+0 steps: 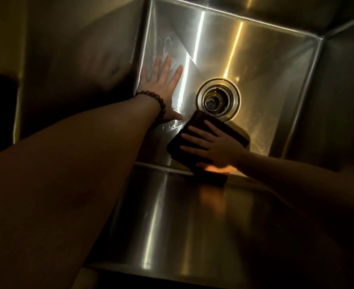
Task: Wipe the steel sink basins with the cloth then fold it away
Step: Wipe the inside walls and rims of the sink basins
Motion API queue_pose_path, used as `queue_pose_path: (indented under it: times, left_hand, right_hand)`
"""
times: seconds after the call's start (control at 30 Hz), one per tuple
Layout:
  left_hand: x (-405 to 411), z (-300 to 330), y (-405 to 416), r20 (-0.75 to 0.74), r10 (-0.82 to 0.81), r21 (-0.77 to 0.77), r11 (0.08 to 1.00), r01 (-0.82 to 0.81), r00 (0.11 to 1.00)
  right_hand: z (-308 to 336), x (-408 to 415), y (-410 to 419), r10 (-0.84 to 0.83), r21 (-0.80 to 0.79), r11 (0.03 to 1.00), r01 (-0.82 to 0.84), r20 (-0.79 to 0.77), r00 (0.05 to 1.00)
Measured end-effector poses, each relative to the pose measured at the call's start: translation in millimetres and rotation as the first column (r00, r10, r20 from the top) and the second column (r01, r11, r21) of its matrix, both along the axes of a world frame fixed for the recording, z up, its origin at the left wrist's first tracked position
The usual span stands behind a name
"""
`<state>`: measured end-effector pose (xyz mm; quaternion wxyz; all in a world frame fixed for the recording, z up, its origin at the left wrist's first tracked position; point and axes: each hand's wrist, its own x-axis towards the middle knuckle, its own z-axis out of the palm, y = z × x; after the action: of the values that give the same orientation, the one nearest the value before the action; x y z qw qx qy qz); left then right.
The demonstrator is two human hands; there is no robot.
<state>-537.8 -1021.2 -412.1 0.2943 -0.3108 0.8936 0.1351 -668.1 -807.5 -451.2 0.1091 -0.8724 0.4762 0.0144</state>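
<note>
Steel sink basin (265, 65), dim: right hand (211, 144) flat, fingers spread, presses dark cloth (194, 122) near the drain (217, 98); left hand (159, 84), open and empty, braces on left wall.

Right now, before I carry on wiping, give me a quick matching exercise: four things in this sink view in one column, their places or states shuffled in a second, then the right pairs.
Things:
1. left hand
2. right hand
3. cloth
4. drain

Places or states:
A. dark, folded flat, lying at the basin's near edge
B. round opening in the middle of the basin floor
C. fingers spread, flat on the left side of the basin
D. fingers straight, pressing down on the cloth

Pairs: 1-C, 2-D, 3-A, 4-B
</note>
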Motion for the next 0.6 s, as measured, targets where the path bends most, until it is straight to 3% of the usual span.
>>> queue_pose_path:
  times: [0.13,0.3,0.4,0.5,0.6]
  left_hand:
    - [-1.1,5.2,-1.9,-0.034,0.056,0.075,0.996,-0.053,0.998]
    - [1.1,5.3,-9.7,-0.146,0.127,0.094,0.989,-0.114,0.981]
    - [7.4,6.8,-9.5,-0.159,0.119,0.060,0.992,-0.111,0.980]
    - [9.5,16.4,-7.1,-0.190,0.110,0.013,0.994,-0.110,0.976]
    - [10.5,20.9,3.0,-0.137,0.059,-0.012,0.998,-0.062,0.989]
  right_hand:
    - [-6.4,-9.7,7.9,0.016,-0.097,0.995,-0.013,0.024,1.000]
    - [2.3,19.0,-35.8,0.055,0.054,0.997,-0.060,0.083,0.995]
    - [12.5,3.8,-71.6,-0.199,0.043,0.979,0.197,0.061,0.978]
    - [16.7,-22.0,-95.8,-0.521,0.031,0.853,0.521,-0.015,0.853]
    - [13.4,-0.9,-97.1,-0.568,0.007,0.823,0.569,-0.029,0.822]
